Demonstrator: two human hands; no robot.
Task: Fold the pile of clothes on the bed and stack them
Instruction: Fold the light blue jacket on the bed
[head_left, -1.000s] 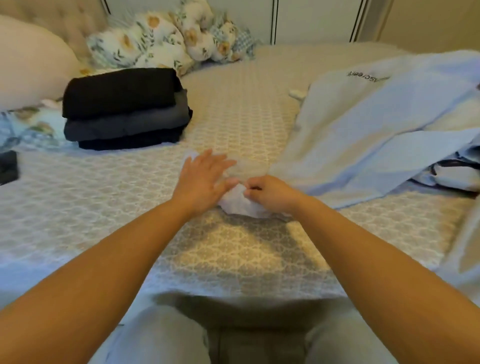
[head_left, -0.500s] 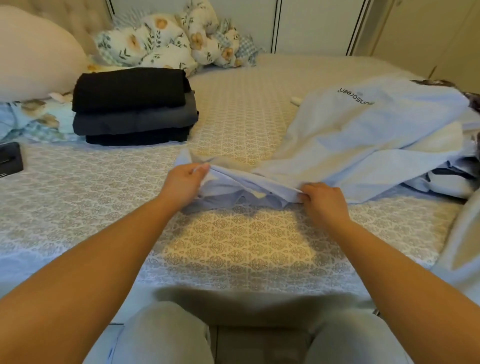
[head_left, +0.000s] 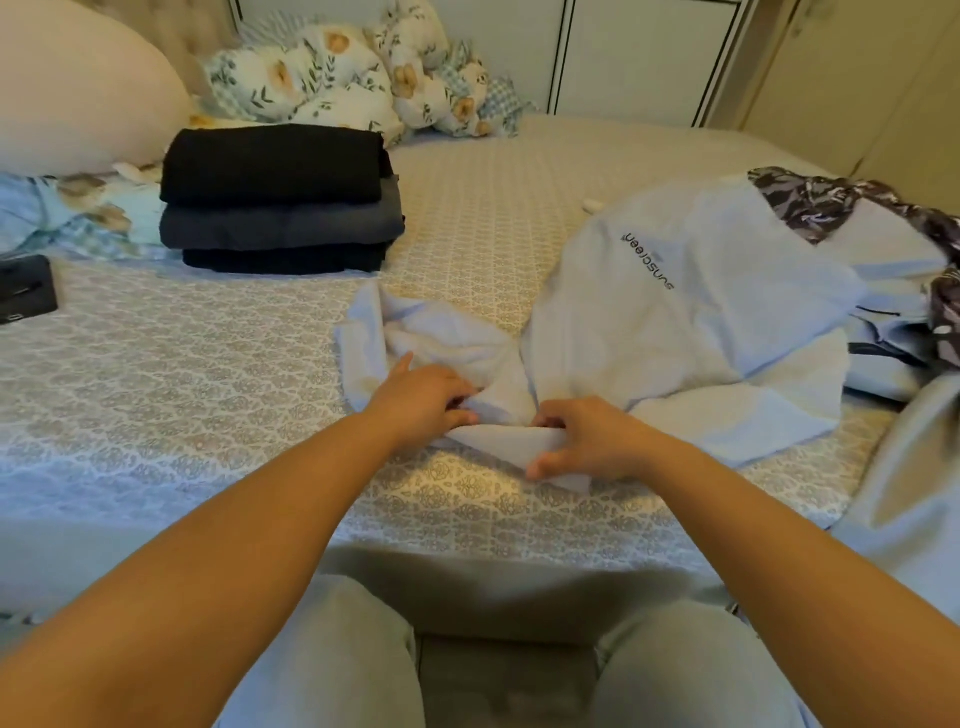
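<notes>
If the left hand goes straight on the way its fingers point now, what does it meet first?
The left hand points right, so it likely meets more of the light blue shirt it grips, then the right hand.

Warm, dim indoor light fell from above; the arms cast soft shadows on the bed (head_left: 208, 374). Edges bowed and looked soft.
</notes>
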